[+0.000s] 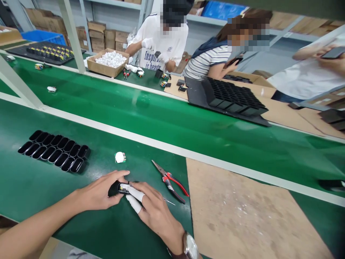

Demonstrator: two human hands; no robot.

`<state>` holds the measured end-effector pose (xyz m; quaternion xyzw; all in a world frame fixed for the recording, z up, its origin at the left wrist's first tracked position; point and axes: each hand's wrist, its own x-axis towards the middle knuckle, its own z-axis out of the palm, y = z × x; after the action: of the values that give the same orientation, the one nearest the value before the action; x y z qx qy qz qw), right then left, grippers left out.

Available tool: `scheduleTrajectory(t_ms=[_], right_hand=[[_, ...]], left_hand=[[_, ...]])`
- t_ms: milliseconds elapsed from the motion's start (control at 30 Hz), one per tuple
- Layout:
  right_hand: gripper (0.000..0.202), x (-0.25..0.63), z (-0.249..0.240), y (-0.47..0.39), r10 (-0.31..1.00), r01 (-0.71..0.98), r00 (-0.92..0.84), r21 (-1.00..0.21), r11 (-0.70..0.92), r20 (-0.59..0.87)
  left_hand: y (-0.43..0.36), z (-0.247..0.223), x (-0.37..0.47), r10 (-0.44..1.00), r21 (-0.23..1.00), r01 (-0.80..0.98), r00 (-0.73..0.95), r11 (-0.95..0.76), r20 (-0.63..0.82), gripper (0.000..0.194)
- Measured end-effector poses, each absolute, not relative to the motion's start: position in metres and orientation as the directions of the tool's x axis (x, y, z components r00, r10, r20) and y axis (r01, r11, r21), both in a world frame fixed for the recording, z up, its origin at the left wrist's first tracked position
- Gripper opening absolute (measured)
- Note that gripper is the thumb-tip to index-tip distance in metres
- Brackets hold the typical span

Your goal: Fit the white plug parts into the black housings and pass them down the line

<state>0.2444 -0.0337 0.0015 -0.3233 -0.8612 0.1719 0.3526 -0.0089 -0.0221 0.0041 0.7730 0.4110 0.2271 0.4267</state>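
Note:
My left hand [104,190] is closed around a small black plastic housing [113,188], its open end turned to the right. At that opening sits a circuit board [124,189] with a white part and a row of pins. My right hand [153,205], with white finger cots on two fingers, grips the board where it meets the housing. How deep the board sits is hidden. A thin metal rod [169,201] shows behind the right hand; its other end is covered. Beyond the hands lies another small board with a white dome [120,157].
Red-handled long-nose pliers [171,181] lie right of the hands, beside a cardboard sheet [242,212]. Two rows of black housings [54,151] stand at left. Past a white rail [129,138] runs a green belt [151,111]; co-workers sit opposite, near a box of white parts [107,63].

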Motion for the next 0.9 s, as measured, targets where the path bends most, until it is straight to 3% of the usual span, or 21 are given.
scheduleTrajectory(t_ms=[67,233,433,600,733,900], right_hand=[[0.035,0.244,0.003,-0.034,0.681,0.448,-0.544,-0.517,0.730,0.490],[0.041,0.240,0.006,-0.034,0.747,0.412,-0.514,-0.642,0.647,0.422],[0.045,0.255,0.011,-0.028,0.707,0.556,-0.574,-0.437,0.707,0.413],[0.035,0.276,0.021,-0.024,0.795,0.727,-0.534,-0.324,0.605,0.287],[0.031,0.282,0.016,-0.023,0.814,0.757,-0.542,-0.300,0.581,0.209],[0.034,0.277,-0.001,-0.018,0.817,0.768,-0.517,-0.282,0.575,0.255]], left_hand=[[-0.022,0.005,-0.009,0.829,0.847,0.438,0.559,-0.302,0.006,0.071],[-0.022,0.004,-0.009,0.822,0.843,0.438,0.569,-0.312,0.009,0.073],[-0.022,0.008,-0.012,0.820,0.807,0.482,0.573,-0.340,0.003,0.065],[-0.018,0.011,-0.016,0.728,0.739,0.362,0.640,-0.568,0.247,0.038],[-0.015,0.008,-0.016,0.672,0.671,0.332,0.659,-0.664,0.339,0.027],[-0.015,0.003,-0.016,0.671,0.642,0.345,0.642,-0.685,0.371,0.027]])
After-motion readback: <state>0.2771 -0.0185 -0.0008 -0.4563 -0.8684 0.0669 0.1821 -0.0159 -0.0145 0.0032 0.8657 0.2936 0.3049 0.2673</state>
